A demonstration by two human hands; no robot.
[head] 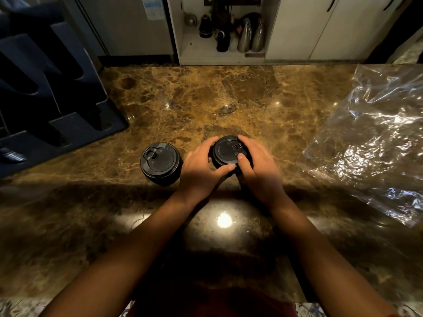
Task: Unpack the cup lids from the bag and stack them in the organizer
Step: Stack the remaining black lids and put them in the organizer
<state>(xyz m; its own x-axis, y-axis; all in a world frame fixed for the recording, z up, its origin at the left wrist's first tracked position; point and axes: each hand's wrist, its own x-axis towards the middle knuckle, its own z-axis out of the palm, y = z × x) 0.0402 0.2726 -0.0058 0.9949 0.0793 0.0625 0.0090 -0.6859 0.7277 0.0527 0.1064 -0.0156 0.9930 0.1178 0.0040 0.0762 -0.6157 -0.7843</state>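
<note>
A stack of black cup lids (227,152) stands on the marble counter (206,99), held between both hands. My left hand (202,167) curls round its left side, thumb along the front. My right hand (258,165) grips its right side, thumb on the top lid. A second stack of black lids (161,163) stands free just to the left. The clear plastic bag (370,143) lies crumpled and flat at the right. The dark organizer (50,99) with several slanted slots sits at the far left.
Beyond the counter's far edge an open white cabinet (219,53) holds metal flasks and dark bottles. The counter's near edge runs close to my body at the bottom.
</note>
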